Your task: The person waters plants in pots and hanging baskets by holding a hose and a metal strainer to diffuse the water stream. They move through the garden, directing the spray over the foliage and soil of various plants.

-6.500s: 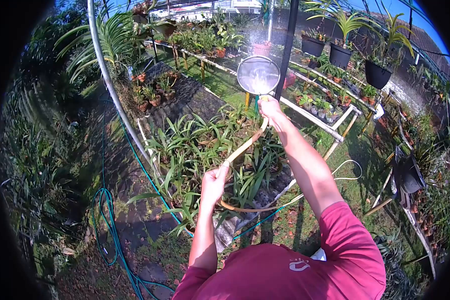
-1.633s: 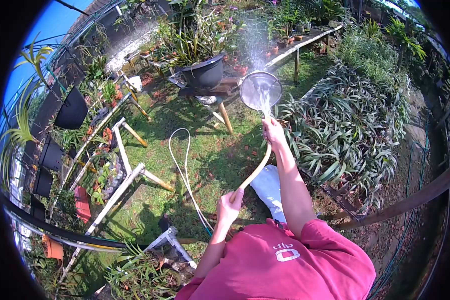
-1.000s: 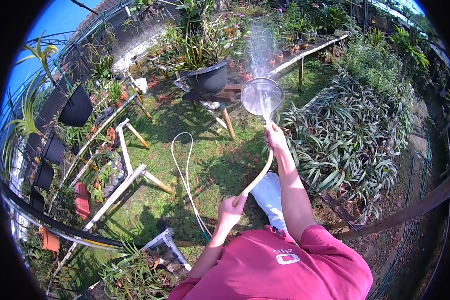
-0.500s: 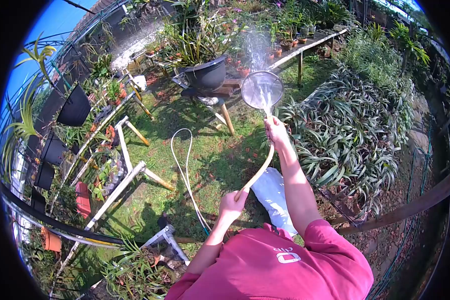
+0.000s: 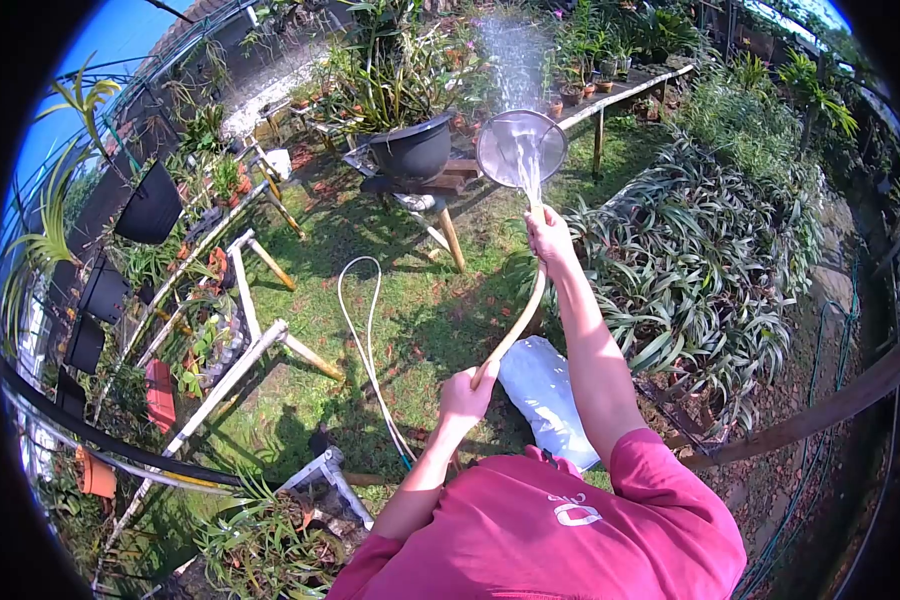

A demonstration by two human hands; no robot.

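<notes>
My right hand is wrapped round a beige garden hose close to its mouth. White water streams from that end into a round mesh strainer just beyond my fingers and sprays out on the far side. How the strainer is held is hidden; its handle does not show. Lower down, my left hand is closed round the same hose, near my chest. A thin loop of hose lies on the grass to the left.
A large black pot with a tall plant stands on a wooden bench ahead. Potted plants line a long shelf behind. Dense leafy plants fill the right. White rails and hanging black planters are at left.
My right hand, the hose end and the strainer have risen slightly. The spray beyond the strainer looks wider. My left hand keeps its hold on the hose.
</notes>
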